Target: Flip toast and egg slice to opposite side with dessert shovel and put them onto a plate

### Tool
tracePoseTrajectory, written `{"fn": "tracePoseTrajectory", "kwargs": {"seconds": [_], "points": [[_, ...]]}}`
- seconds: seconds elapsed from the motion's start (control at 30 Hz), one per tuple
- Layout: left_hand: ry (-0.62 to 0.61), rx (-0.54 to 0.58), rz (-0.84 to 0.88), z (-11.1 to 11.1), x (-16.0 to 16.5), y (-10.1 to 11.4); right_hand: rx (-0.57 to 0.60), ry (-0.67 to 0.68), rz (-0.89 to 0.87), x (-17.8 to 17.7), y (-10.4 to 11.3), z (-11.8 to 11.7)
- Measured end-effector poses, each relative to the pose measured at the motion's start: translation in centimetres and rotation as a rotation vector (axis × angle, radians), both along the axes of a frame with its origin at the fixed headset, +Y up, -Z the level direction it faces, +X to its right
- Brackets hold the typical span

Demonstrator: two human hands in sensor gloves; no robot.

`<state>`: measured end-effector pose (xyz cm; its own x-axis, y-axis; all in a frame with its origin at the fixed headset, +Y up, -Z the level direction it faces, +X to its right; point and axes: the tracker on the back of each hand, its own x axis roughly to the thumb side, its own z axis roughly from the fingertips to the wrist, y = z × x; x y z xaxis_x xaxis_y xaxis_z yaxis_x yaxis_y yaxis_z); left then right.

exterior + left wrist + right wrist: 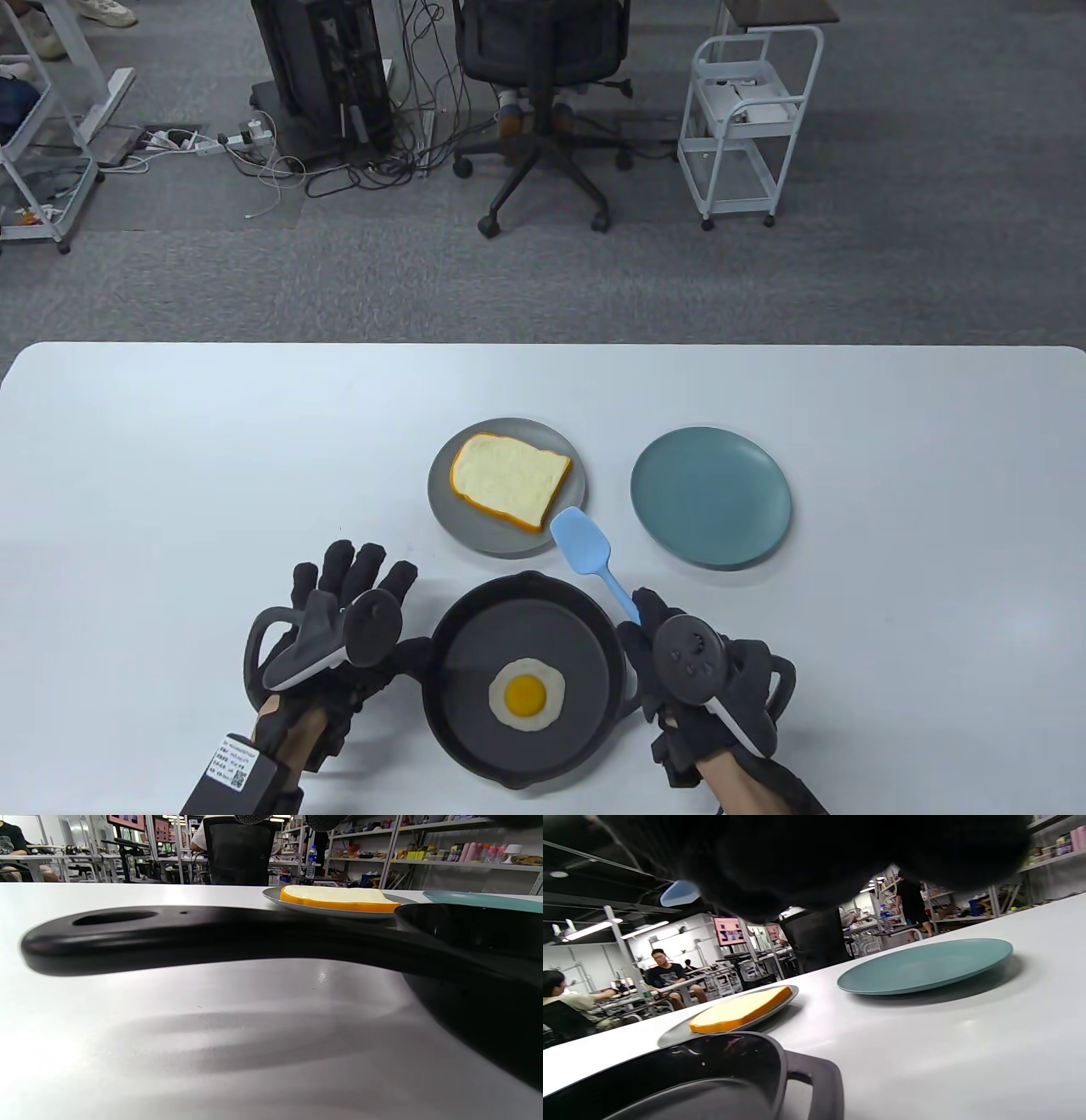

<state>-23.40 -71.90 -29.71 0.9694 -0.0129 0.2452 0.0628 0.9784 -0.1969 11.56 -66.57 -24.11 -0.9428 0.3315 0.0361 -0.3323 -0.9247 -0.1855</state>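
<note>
The right hand (696,671) grips a blue dessert shovel (591,558) by its handle, blade over the grey plate (450,509) holding toast (509,480). The left hand (339,628), fingers spread, hovers above the black skillet (475,730) handle; a fried egg slice (526,694) lies inside. A teal plate (711,497) sits right.

Both hands wear black padded sensor gloves. The left hand (339,620) carries a dark grey tracker with a round head and a looped band; a black box with a white printed label sits on its wrist. The right hand (696,679) bears a matching round-headed tracker with small buttons.
</note>
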Motion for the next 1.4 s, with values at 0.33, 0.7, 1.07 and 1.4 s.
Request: {"fn": "tracePoseTrajectory", "kwargs": {"seconds": [0.33,0.7,1.07,1.4], "points": [[0.004,-0.053,0.087,-0.3,0.4,0.4,-0.021,0.033,-0.041,0.7,-1.1,0.7],[-0.138,-0.278,-0.039,-0.3,0.7,-2.6,-0.116,0.069,0.002,0.4,-2.6,0.1],[-0.17,-0.327,-0.026,0.6,1.6,-2.8,-0.178,0.068,0.015,0.4,-4.0,-0.3],[-0.116,-0.114,-0.126,0.8,2.6,-4.0,-0.188,0.083,0.036,0.1,-4.3,-0.2]]}}
